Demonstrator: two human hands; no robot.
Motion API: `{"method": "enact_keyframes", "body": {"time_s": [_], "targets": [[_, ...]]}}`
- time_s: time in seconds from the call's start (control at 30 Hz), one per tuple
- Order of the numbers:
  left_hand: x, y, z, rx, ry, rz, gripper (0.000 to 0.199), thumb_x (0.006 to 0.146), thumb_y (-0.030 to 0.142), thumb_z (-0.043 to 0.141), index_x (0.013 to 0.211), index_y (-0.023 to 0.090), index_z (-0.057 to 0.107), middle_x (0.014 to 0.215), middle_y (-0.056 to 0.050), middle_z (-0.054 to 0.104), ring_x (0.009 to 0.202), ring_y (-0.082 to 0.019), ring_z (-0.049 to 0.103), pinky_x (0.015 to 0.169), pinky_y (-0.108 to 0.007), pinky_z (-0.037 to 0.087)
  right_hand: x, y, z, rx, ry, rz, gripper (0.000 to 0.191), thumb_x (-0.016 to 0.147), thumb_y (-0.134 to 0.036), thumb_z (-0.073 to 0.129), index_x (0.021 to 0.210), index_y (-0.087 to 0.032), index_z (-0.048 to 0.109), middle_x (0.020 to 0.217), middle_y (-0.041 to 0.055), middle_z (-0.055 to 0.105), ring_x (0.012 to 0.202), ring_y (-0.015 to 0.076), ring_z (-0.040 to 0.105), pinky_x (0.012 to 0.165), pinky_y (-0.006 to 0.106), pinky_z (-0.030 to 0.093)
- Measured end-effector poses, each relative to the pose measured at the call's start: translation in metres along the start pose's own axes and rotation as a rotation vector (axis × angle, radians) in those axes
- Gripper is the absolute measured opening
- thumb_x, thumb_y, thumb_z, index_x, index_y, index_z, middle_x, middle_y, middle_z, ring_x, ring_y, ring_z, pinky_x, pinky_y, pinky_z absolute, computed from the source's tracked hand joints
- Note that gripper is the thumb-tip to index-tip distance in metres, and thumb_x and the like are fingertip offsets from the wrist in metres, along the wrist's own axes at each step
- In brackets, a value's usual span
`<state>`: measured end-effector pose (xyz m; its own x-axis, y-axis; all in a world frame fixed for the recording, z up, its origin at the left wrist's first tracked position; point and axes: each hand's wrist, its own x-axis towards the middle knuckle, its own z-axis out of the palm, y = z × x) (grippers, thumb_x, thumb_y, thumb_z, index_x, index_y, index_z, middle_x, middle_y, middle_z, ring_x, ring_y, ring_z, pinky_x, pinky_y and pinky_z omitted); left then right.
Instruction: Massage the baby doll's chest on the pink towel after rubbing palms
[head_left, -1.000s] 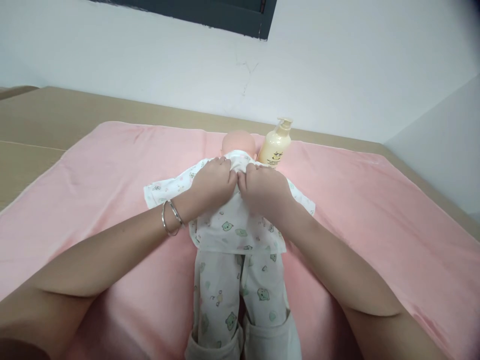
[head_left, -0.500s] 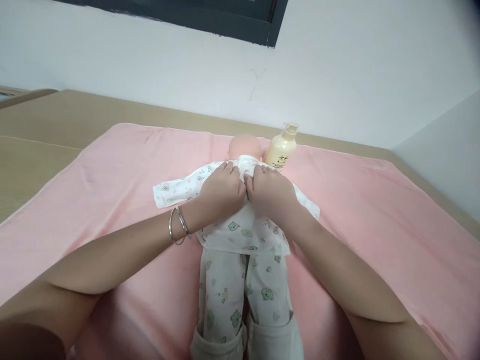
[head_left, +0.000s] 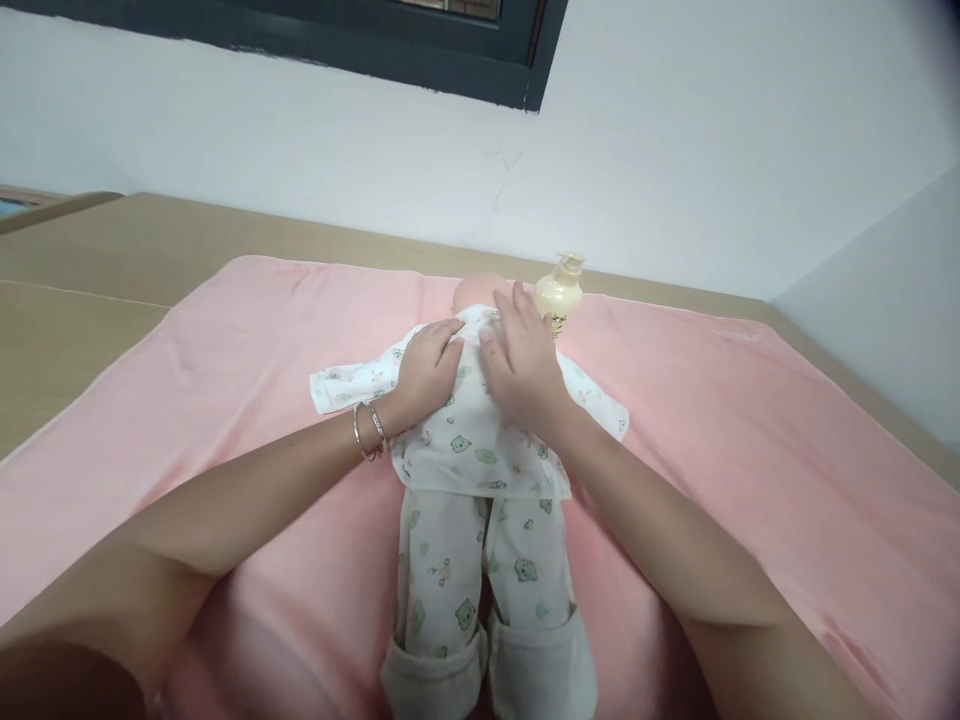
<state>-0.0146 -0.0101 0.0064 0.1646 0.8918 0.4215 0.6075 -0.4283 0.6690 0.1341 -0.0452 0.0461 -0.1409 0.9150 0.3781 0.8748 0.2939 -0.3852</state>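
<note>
A doll (head_left: 480, 291) in a white printed top (head_left: 480, 440) and matching trousers (head_left: 442, 570) lies with its head toward the wall. On the left side of the upper top rests my left hand (head_left: 430, 368), fingers together and thumb apart, with two silver bangles at the wrist. My right hand (head_left: 523, 360) lies on the right side of the chest, its fingers stretched toward the doll's head and spread a little. Neither hand grips anything visible. The right fingers partly cover the doll's head.
Just right of the doll's head stands a cream pump bottle (head_left: 559, 290). A pink cloth (head_left: 712, 420) lies under the doll on a wooden surface (head_left: 82, 260). Behind are a white wall (head_left: 675, 150) and a dark window frame (head_left: 360, 50).
Both hands have come apart from the middle of the top, where their fingers were curled. The right fingers have straightened and moved up toward the doll's head.
</note>
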Motion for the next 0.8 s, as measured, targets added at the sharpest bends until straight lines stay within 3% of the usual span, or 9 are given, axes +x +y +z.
{"method": "enact_keyframes", "body": {"time_s": [0.1, 0.23, 0.4, 0.53, 0.63, 0.73, 0.8], "targets": [[0.0, -0.001, 0.0, 0.01, 0.006, 0.001, 0.048, 0.096, 0.031, 0.034, 0.131, 0.014, 0.063, 0.14, -0.009, 0.064, 0.133, -0.018, 0.057, 0.12, -0.038, 0.043, -0.004, -0.004, 0.004, -0.026, -0.005, 0.0, 0.056, 0.101, -0.034, 0.032, 0.15, -0.009, 0.038, 0.164, 0.0213, 0.028, 0.154, 0.037, 0.019, 0.12, 0.067, 0.02], [0.002, -0.003, 0.001, 0.063, -0.006, 0.011, 0.048, 0.096, 0.03, 0.033, 0.132, 0.016, 0.062, 0.14, -0.008, 0.064, 0.133, -0.018, 0.057, 0.12, -0.037, 0.044, -0.004, -0.002, 0.003, -0.019, 0.155, 0.003, 0.058, 0.099, -0.029, 0.033, 0.153, -0.011, 0.032, 0.167, 0.0171, 0.022, 0.157, 0.0318, 0.011, 0.122, 0.063, 0.018], [0.002, -0.006, 0.002, 0.02, 0.005, 0.022, 0.047, 0.094, 0.028, 0.036, 0.131, 0.016, 0.063, 0.14, -0.007, 0.064, 0.133, -0.02, 0.057, 0.12, -0.041, 0.044, -0.001, 0.002, 0.006, -0.012, 0.014, -0.075, 0.048, 0.096, -0.026, 0.035, 0.137, -0.01, 0.055, 0.154, 0.0211, 0.045, 0.147, 0.0352, 0.037, 0.119, 0.066, 0.025], [0.003, -0.005, 0.003, -0.016, 0.008, -0.003, 0.047, 0.093, 0.028, 0.038, 0.13, 0.016, 0.064, 0.138, -0.007, 0.065, 0.131, -0.021, 0.058, 0.12, -0.039, 0.045, -0.003, 0.002, 0.008, 0.029, 0.157, -0.098, 0.048, 0.094, -0.023, 0.038, 0.137, -0.009, 0.054, 0.158, 0.0213, 0.039, 0.15, 0.0334, 0.032, 0.121, 0.061, 0.027], [0.005, -0.002, 0.001, -0.054, -0.025, -0.028, 0.048, 0.092, 0.027, 0.04, 0.132, 0.015, 0.063, 0.139, -0.008, 0.064, 0.132, -0.022, 0.058, 0.122, -0.04, 0.043, -0.006, 0.002, 0.015, 0.018, 0.127, -0.166, 0.046, 0.093, -0.021, 0.038, 0.132, -0.012, 0.059, 0.153, 0.019, 0.048, 0.147, 0.0329, 0.039, 0.121, 0.06, 0.028], [-0.002, -0.001, -0.018, -0.09, -0.133, -0.047, 0.049, 0.091, 0.026, 0.044, 0.135, 0.015, 0.061, 0.145, -0.008, 0.06, 0.137, -0.022, 0.055, 0.125, -0.04, 0.039, -0.009, 0.007, 0.025, 0.015, 0.058, -0.206, 0.044, 0.093, -0.024, 0.04, 0.127, -0.011, 0.065, 0.144, 0.0186, 0.057, 0.141, 0.0349, 0.047, 0.119, 0.061, 0.032], [-0.017, 0.0, -0.045, -0.089, -0.191, -0.056, 0.048, 0.088, 0.024, 0.048, 0.134, 0.017, 0.063, 0.148, -0.007, 0.058, 0.142, -0.022, 0.052, 0.127, -0.041, 0.038, -0.01, 0.012, 0.028, 0.026, 0.07, -0.221, 0.046, 0.092, -0.027, 0.04, 0.124, -0.008, 0.066, 0.141, 0.0204, 0.06, 0.138, 0.0369, 0.05, 0.117, 0.06, 0.036]]}}
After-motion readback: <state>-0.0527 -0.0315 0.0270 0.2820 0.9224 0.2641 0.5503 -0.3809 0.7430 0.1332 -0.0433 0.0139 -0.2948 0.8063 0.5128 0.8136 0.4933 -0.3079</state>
